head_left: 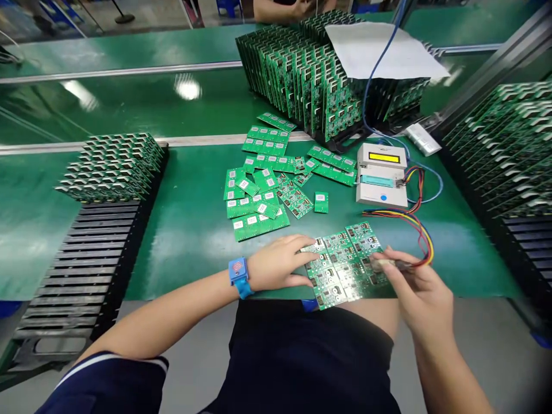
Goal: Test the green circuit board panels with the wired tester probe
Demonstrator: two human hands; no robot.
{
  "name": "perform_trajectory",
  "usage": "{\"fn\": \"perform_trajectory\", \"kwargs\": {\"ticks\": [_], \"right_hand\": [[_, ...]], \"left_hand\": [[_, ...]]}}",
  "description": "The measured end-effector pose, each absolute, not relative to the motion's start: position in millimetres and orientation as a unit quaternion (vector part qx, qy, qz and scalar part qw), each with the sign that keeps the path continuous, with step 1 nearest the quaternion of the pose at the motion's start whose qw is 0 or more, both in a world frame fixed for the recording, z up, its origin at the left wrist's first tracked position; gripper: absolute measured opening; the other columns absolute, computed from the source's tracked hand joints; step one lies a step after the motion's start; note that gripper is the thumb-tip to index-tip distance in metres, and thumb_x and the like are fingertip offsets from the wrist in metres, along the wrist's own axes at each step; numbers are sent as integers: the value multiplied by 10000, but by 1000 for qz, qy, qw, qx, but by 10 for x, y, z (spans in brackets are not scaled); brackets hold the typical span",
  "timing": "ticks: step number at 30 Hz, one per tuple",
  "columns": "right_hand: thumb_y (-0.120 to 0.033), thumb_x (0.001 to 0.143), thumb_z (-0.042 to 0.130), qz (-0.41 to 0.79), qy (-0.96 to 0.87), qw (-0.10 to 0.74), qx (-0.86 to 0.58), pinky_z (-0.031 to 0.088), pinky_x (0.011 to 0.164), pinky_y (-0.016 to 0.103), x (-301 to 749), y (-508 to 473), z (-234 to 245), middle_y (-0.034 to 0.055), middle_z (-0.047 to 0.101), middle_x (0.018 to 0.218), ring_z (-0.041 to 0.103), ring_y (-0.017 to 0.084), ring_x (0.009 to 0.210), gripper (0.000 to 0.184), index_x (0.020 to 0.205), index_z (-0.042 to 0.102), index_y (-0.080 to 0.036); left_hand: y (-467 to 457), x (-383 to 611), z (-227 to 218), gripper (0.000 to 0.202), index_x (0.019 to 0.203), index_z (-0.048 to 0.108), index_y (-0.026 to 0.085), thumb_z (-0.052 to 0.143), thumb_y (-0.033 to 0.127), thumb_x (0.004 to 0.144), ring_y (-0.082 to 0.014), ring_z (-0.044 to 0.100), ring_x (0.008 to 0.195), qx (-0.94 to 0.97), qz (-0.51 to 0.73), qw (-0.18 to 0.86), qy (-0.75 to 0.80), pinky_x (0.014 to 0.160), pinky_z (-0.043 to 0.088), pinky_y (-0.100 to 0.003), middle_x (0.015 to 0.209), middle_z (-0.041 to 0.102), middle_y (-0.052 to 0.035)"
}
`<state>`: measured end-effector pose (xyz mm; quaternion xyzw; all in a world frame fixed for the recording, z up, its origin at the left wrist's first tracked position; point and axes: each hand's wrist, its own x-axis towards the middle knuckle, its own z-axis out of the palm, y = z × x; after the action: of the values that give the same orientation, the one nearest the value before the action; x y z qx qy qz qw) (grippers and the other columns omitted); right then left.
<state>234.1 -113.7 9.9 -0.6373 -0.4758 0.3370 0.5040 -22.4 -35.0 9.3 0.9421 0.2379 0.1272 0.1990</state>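
A green circuit board panel [340, 264], made of several joined boards, lies at the table's front edge, its near corner jutting past it. My left hand [280, 261], a blue band on its wrist, holds the panel by its left side, with fingertips on top and thumb along the edge. Pinched in my right hand [420, 287] is a wired connector [383, 264], its tip at the panel's right side. I cannot tell whether it touches the contacts. Coloured wires [425, 233] trail from it towards a white programmer box [382, 175] with a lit yellow display.
Loose green boards [259, 201] lie beyond my left hand. Racks of upright boards stand at the left [116, 164], back [302, 75] and right [513, 144]. White paper [383, 49] covers part of the back rack; a blue cable [366, 98] hangs beside it. Someone's arms [284, 10] show behind.
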Motion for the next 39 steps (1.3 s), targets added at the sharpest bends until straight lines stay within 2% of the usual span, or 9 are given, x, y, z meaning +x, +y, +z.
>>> {"fn": "perform_trajectory", "kwargs": {"ticks": [4, 8, 14, 20, 33, 39], "right_hand": [[-295, 827, 630, 359, -491, 515, -604, 560, 795, 332, 2102, -931, 186, 49, 694, 963, 662, 167, 824, 232, 1045, 621, -218], [-313, 854, 578, 417, -529, 462, -576, 561, 651, 300, 1787, -682, 127, 58, 685, 967, 634, 138, 686, 235, 1065, 594, -212], [-306, 878, 538, 374, -583, 425, -583, 526, 790, 367, 1612, -572, 0, 71, 660, 1023, 633, 172, 817, 227, 1081, 575, -211], [-306, 890, 521, 364, -607, 400, -583, 534, 735, 351, 1607, -571, -14, 71, 660, 1034, 634, 159, 748, 219, 1082, 574, -214], [-244, 904, 480, 239, -712, 366, -550, 533, 767, 363, 1610, -548, 7, 73, 660, 994, 641, 198, 862, 194, 1081, 551, -208], [-234, 912, 462, 248, -711, 370, -544, 529, 775, 363, 1621, -541, -10, 75, 650, 1015, 631, 201, 902, 197, 1095, 533, -214]], "left_hand": [[-299, -243, 96, 574, 1053, 569, 117, 636, 588, 731, -256, 530, 1014, 923, 179, 213, 266, 853, 486, -399, 1126, 546, -154], [-336, -269, 55, 480, 1035, 572, 111, 600, 526, 797, -199, 551, 854, 897, 221, 199, 327, 780, 497, -352, 938, 583, -99], [-365, -261, -11, 577, 1104, 570, 114, 626, 567, 751, -195, 536, 831, 879, 216, 226, 361, 765, 499, -346, 914, 544, -83], [-345, -251, -7, 565, 1097, 586, 92, 647, 533, 748, -191, 524, 827, 875, 212, 236, 366, 760, 496, -338, 913, 536, -87], [-343, -240, 23, 511, 1053, 599, 109, 637, 527, 763, -187, 507, 794, 874, 193, 244, 373, 711, 479, -313, 879, 509, -72], [-336, -243, 27, 468, 1061, 587, 125, 598, 515, 802, -194, 510, 801, 876, 187, 249, 369, 713, 479, -327, 880, 510, -76]]}}
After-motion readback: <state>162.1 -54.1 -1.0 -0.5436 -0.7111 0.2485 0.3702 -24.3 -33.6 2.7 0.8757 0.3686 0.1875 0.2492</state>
